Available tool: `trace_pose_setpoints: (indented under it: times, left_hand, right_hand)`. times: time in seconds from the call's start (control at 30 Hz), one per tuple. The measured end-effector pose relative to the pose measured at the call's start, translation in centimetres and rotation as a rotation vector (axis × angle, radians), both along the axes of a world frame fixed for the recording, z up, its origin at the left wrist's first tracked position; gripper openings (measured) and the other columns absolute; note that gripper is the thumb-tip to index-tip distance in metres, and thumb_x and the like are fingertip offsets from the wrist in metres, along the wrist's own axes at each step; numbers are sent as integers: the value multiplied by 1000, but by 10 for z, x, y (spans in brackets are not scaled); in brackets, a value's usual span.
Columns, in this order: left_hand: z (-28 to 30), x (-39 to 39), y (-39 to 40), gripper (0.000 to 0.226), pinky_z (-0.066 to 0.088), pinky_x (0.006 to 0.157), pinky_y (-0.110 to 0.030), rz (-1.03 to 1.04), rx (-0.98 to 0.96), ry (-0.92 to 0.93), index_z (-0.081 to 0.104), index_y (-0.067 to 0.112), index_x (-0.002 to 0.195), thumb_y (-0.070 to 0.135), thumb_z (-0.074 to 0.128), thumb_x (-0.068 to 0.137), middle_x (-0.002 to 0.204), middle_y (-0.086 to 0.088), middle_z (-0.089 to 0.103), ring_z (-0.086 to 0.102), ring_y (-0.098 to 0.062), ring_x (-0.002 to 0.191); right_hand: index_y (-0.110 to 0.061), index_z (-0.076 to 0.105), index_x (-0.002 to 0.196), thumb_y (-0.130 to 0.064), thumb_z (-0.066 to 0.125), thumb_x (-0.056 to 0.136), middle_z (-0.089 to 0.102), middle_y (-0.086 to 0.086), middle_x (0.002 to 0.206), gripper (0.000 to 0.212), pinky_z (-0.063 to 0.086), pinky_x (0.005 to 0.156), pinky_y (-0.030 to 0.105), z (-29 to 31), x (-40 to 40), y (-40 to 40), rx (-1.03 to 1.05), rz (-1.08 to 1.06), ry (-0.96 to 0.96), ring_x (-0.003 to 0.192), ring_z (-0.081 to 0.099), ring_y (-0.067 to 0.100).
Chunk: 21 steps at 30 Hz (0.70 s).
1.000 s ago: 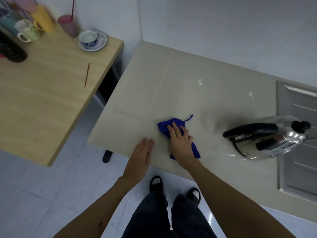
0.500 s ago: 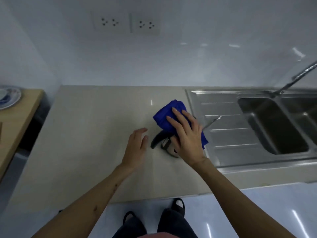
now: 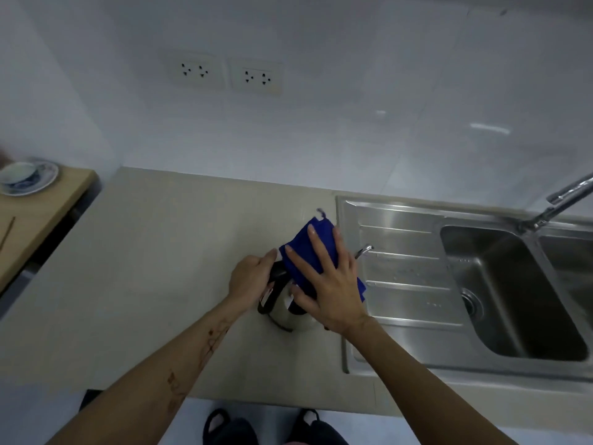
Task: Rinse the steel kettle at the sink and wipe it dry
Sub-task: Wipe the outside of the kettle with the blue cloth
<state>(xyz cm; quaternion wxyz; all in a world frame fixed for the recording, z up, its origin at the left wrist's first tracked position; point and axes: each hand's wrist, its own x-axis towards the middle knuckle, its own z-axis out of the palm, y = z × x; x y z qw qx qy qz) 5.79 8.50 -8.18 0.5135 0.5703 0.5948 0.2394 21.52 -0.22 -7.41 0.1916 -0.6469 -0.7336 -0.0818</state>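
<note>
The steel kettle stands on the beige counter, right at the sink's left edge. Its spout pokes out over the draining board. My left hand grips the kettle's black handle. My right hand lies flat with spread fingers on a blue cloth, pressing it onto the kettle's top. The lid and most of the kettle's body are hidden under the cloth and my hand.
The steel sink with draining board and tap fills the right side. A wooden table at the left holds a cup on a saucer. Two wall sockets sit above the counter.
My right hand carried the blue cloth from the counter onto the kettle and now presses it there. My left hand, open half a second ago, has closed around the handle.
</note>
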Motion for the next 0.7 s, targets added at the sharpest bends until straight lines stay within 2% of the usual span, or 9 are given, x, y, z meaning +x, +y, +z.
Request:
trace_pose_setpoints:
  times: [0.13, 0.27, 0.33, 0.4, 0.47, 0.53, 0.57, 0.63, 0.7]
  left_hand:
    - [20, 1, 2, 55, 38, 52, -26, 78, -51, -4, 62, 9, 61, 51, 47, 93, 54, -7, 61, 52, -19, 46]
    - [44, -2, 4, 45, 34, 43, -21, 106, -102, -75, 63, 6, 66, 40, 51, 93, 51, -7, 57, 47, -16, 39]
    - [56, 0, 6, 39, 31, 41, -22, 115, -109, -142, 60, 6, 64, 33, 50, 91, 48, -7, 53, 42, -14, 35]
    - [67, 5, 9, 35, 28, 41, -22, 129, -109, -196, 57, 7, 62, 27, 49, 90, 47, -6, 50, 38, -13, 33]
    - [75, 5, 13, 33, 27, 40, -21, 158, -134, -262, 55, 10, 61, 23, 47, 90, 45, -3, 47, 35, -12, 32]
    - [82, 1, 15, 32, 25, 39, -21, 162, -152, -321, 53, 11, 62, 20, 46, 92, 42, -1, 45, 33, -11, 32]
    - [85, -1, 15, 32, 25, 38, -21, 154, -154, -334, 52, 11, 62, 19, 45, 92, 41, 0, 43, 32, -12, 32]
    - [91, -2, 16, 32, 26, 38, -21, 131, -141, -335, 51, 10, 62, 18, 42, 93, 40, 0, 42, 31, -12, 33]
    - [95, 0, 17, 32, 26, 38, -21, 119, -121, -323, 50, 10, 61, 17, 41, 91, 40, 0, 42, 31, -12, 33]
  right_hand:
    - [-36, 42, 144, -48, 53, 95, 23, -1, 160, 52, 38, 100, 57, 0, -7, 9, 110, -11, 22, 144, 20, 46]
    - [-38, 36, 143, -44, 50, 97, 27, -3, 157, 49, 42, 96, 57, -9, 18, -4, 222, 103, 29, 138, 32, 46]
    - [-39, 36, 141, -39, 46, 97, 31, -2, 155, 46, 42, 97, 59, 9, 21, 6, 229, 23, 157, 133, 38, 43]
    - [-38, 39, 139, -37, 44, 94, 39, -1, 153, 46, 40, 99, 58, 34, 1, 22, 223, -161, 302, 131, 40, 42]
    - [-39, 41, 139, -38, 47, 92, 39, -2, 153, 47, 38, 97, 54, 44, -18, 25, 263, -153, 190, 135, 36, 43]
    - [-39, 42, 139, -36, 55, 90, 34, -6, 154, 51, 38, 96, 52, 31, -8, 15, 281, 40, -28, 140, 30, 42]
    - [-39, 42, 139, -35, 55, 90, 32, -7, 155, 51, 40, 96, 52, 27, 5, 10, 276, 94, -46, 140, 31, 41]
    - [-38, 39, 140, -34, 47, 93, 33, -5, 155, 48, 41, 100, 56, 30, 20, 11, 258, 24, 129, 137, 36, 39]
    - [-36, 38, 143, -34, 35, 94, 36, -3, 155, 49, 36, 105, 57, 51, 8, 28, 195, -210, 450, 137, 37, 34]
